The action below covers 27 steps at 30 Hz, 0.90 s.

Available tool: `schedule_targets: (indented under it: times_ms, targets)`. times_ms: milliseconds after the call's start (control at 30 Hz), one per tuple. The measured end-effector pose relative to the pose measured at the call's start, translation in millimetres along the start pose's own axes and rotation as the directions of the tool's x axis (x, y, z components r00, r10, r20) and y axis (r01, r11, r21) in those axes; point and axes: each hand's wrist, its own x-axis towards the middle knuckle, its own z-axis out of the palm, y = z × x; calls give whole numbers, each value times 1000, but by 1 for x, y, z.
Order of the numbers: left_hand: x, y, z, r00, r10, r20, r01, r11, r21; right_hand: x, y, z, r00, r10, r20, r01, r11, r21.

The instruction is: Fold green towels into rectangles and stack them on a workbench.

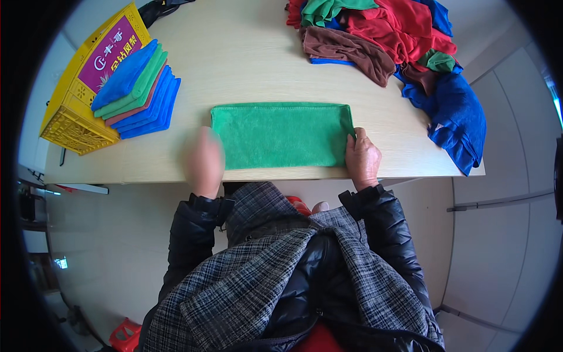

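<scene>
green cloth [278,136] in right hand [363,157]

That's one green cloth [281,135] near centre, one yellow crate [70,111] left, at least five folded cloths [136,88] stacked, one loose heap [399,29] far right, one desk [252,64]

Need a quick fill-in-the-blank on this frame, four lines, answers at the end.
1. The flat cloth in front of the person is ____ in colour.
2. The blurred hand is the person's ____ one.
3. Beside the stack of folded cloths is a crate whose plastic is ____.
4. Of left and right, the loose pile lies on the table's ____ side.

Missing words: green; left; yellow; right.
</scene>
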Motion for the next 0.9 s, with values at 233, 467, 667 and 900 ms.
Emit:
schedule_targets:
  times_ms: [233,467,667,900]
  targets:
    - [-4,2,-2,1000,12,8,-13,999,49,-2,4,1,997,-19,-68,19,1000,6]
    - [-7,2,-6,1000,-4,8,3,999,53,-4,4,1,996,-21,-84,24,999,36]
    - [-11,-1,-10,1000,22,-3,-21,999,36,-3,4,-2,997,3,-80,-2,1000,22]
    - [-7,17,-35,978,195,-68,-192,980,49,4,-2,-30,995,-93,-43,93,996,-13]
